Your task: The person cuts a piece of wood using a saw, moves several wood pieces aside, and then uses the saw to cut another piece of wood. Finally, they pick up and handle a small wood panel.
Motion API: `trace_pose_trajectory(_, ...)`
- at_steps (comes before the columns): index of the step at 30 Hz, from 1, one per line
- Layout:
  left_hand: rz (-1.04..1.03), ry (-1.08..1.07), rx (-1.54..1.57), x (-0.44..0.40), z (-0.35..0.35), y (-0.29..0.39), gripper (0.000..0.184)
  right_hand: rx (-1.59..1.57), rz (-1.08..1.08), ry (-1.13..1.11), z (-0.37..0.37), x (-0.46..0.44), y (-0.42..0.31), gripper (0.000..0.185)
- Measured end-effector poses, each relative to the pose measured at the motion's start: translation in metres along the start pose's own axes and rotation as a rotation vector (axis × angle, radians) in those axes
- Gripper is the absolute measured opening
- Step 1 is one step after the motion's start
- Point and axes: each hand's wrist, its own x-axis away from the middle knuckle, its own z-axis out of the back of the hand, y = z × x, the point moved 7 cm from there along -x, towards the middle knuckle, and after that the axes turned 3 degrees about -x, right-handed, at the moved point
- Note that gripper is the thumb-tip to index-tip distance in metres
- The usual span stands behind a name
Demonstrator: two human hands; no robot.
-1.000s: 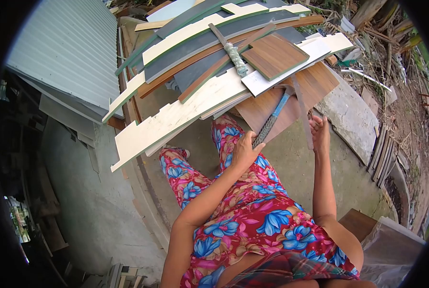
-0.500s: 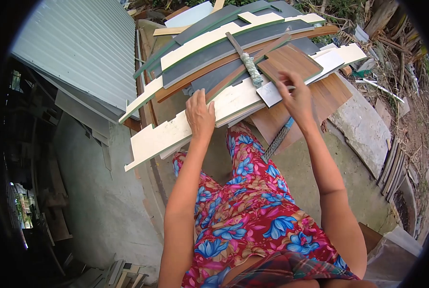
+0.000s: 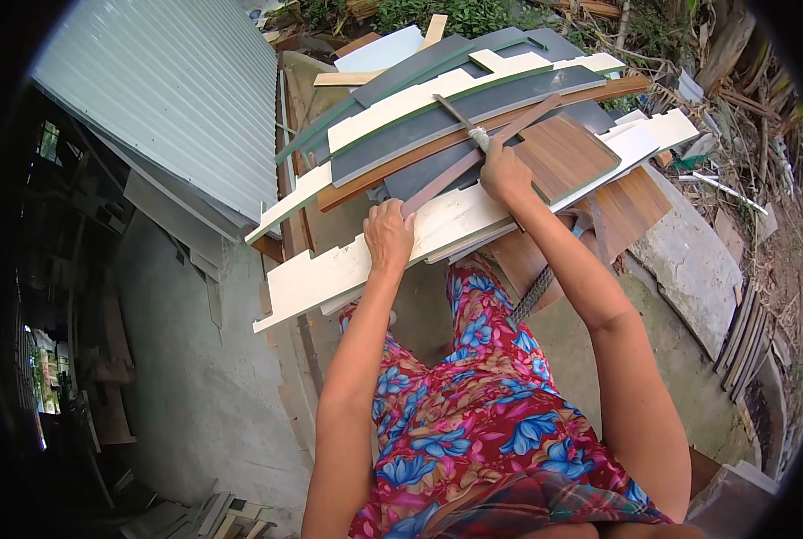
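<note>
My right hand (image 3: 506,171) is closed around the wrapped handle (image 3: 479,137) of a knife-like tool, whose narrow dark blade (image 3: 451,110) points up and left over the boards. Under the tool, a thin brown strip (image 3: 460,171) runs diagonally. At the strip's lower end, my left hand (image 3: 390,235) has its fingers curled over it, resting on a long cream board (image 3: 316,274) with a notched edge. A brown wood-grain panel (image 3: 570,154) lies just right of my right hand. My right hand hides most of the handle.
Grey boards (image 3: 473,94) and cream notched pieces (image 3: 401,101) are stacked beyond my hands. A corrugated metal sheet (image 3: 168,99) stands left. A stone slab (image 3: 689,256) and stacked slats (image 3: 745,328) lie right. A patterned strap-like piece (image 3: 532,296) hangs near my leg.
My right hand has moved left and down onto the wrapped handle, which lay loose before. My left hand stays at the strip's lower end. The whole view has shifted slightly.
</note>
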Motion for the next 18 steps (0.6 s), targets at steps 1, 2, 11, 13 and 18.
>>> trace_pose_trajectory(1, 0.042, -0.008, 0.018, 0.002, 0.005, -0.002, 0.033, -0.103, 0.004, -0.045, 0.008, 0.000, -0.002, 0.046)
trace_pose_trajectory(2, 0.086, -0.017, 0.037, 0.006, 0.010, -0.004, 0.034, -0.205, 0.009, -0.093, 0.017, 0.001, -0.002, 0.045)
trace_pose_trajectory(11, 0.244, 0.016, 0.059, 0.074, 0.045, -0.059, 0.037, -1.039, -0.077, -0.256, 0.063, 0.080, -0.011, 0.034)
trace_pose_trajectory(13, 0.321, -0.044, 0.074, 0.091, 0.056, -0.065, 0.036, -1.179, -0.049, -0.284, 0.061, 0.111, -0.021, 0.029)
trace_pose_trajectory(18, 0.379, -0.102, 0.151, 0.127, 0.070, -0.067, 0.036, -1.131, -0.098, -0.461, 0.031, 0.174, -0.028, 0.024)
